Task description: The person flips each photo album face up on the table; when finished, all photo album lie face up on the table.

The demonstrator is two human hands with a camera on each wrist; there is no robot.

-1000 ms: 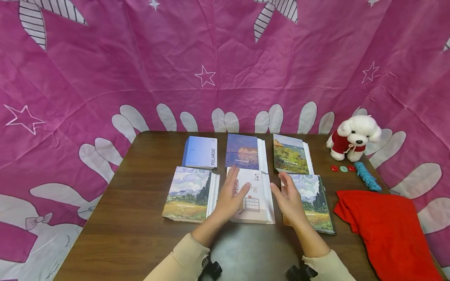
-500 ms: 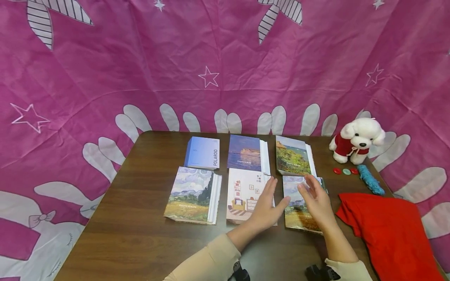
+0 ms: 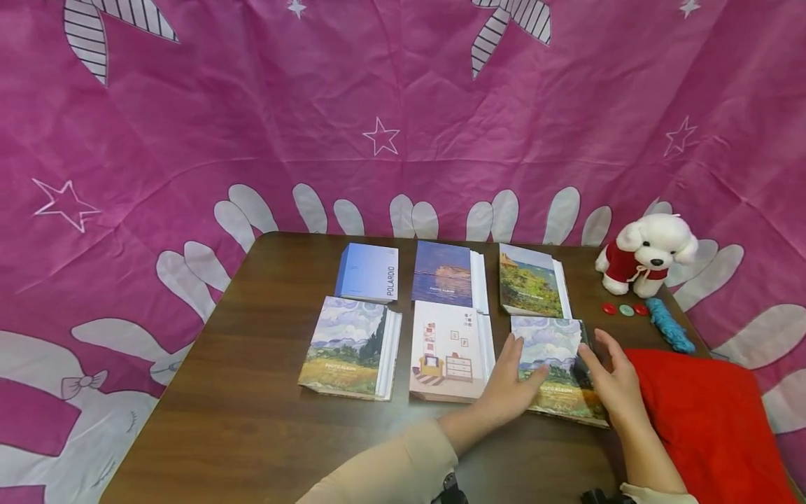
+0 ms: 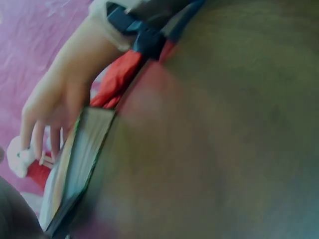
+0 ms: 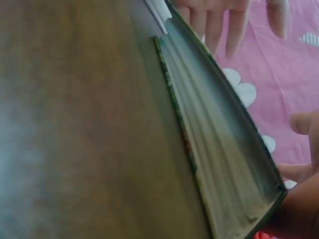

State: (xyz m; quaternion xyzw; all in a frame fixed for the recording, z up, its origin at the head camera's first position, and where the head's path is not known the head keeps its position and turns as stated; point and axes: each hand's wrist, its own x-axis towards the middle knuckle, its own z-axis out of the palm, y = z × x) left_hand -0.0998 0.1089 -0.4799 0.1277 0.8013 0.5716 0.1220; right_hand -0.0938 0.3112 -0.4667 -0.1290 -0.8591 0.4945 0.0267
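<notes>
A photo album with a painted field-and-sky cover lies at the front right of the two rows. My left hand is at its left side, thumb over the cover. At the opposite edge, my right hand has its fingers extended along the side. In the right wrist view the album's page edges show, with straight fingers of the left hand beyond them. The left wrist view has the right hand above the album, fingers pointing down past it. Firm contact cannot be made out.
A white-covered album and another field-cover album lie to the left. Behind are a blue Polaroid album, a sea-cliff album and a green-hillside album. A plush dog, blue yarn and red cloth sit right.
Both hands have moved right, from over the white-covered album to either side of the front-right album. That album's right edge sits slightly farther right, and the head view has shifted a little.
</notes>
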